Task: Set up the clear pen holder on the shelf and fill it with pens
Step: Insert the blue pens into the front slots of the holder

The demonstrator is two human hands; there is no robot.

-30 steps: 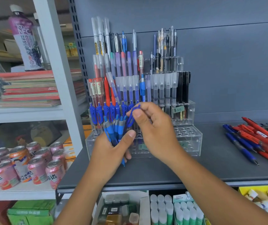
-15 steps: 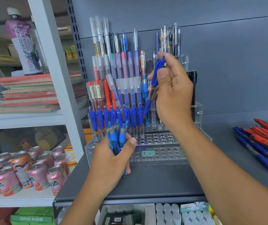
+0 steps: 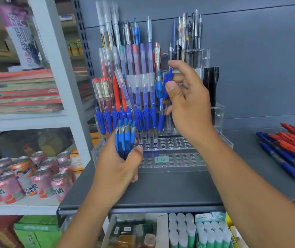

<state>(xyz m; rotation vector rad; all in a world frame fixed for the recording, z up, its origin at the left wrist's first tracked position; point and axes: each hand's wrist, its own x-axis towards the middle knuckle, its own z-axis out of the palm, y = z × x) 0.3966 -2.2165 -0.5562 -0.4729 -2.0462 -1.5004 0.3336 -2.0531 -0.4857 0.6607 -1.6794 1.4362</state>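
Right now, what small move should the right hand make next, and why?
Probably lower the blue pen straight down into a free hole just right of the standing blue pens. The right hand pinches it nearly upright over the clear pen holder, tip near that tier, while the left hand grips a bundle of pens.

A small green price tag [image 3: 162,159] on the clear pen holder [image 3: 178,163] reads "¥10". Pink drink cans [image 3: 61,185] carry Chinese characters, "美达" among them, and the purple bottle [image 3: 21,38] shows "NFC", blurred.
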